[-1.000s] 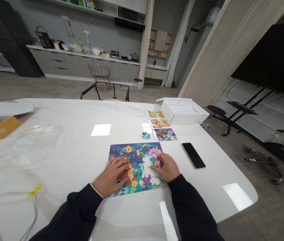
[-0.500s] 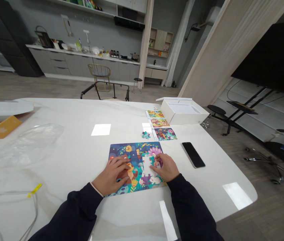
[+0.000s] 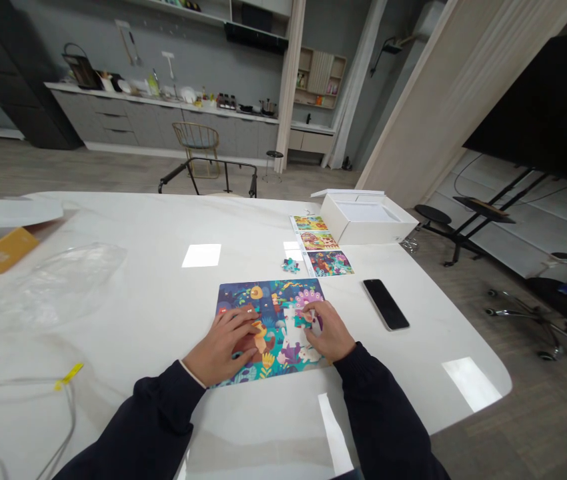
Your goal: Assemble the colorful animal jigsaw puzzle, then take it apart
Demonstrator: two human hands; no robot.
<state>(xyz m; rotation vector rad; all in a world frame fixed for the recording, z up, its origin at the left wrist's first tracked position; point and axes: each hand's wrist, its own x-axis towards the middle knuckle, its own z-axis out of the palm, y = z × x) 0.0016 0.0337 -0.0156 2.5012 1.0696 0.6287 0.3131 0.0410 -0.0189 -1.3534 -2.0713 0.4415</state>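
A colourful jigsaw puzzle (image 3: 274, 347) with animals on a dark blue and teal ground lies on the white table in front of me. Flat on its left part rests my left hand (image 3: 223, 343), fingers spread. My right hand (image 3: 332, 331) is over the puzzle's right side, thumb and fingertips pinching a small teal puzzle piece (image 3: 303, 321). Beside that piece is a white gap in the picture. Beyond the puzzle's far edge lies another loose teal piece or small cluster (image 3: 291, 265).
Picture cards (image 3: 331, 263) lie behind the puzzle, near an open white box (image 3: 366, 223). A black phone (image 3: 386, 304) is to the right. On the left are clear plastic wrap (image 3: 68, 273), a yellow box (image 3: 3, 252) and a cable (image 3: 69, 400).
My right hand has turned a little, and the teal piece between its fingers now shows over the white gap. My left hand stays on the puzzle. The view has shifted slightly.
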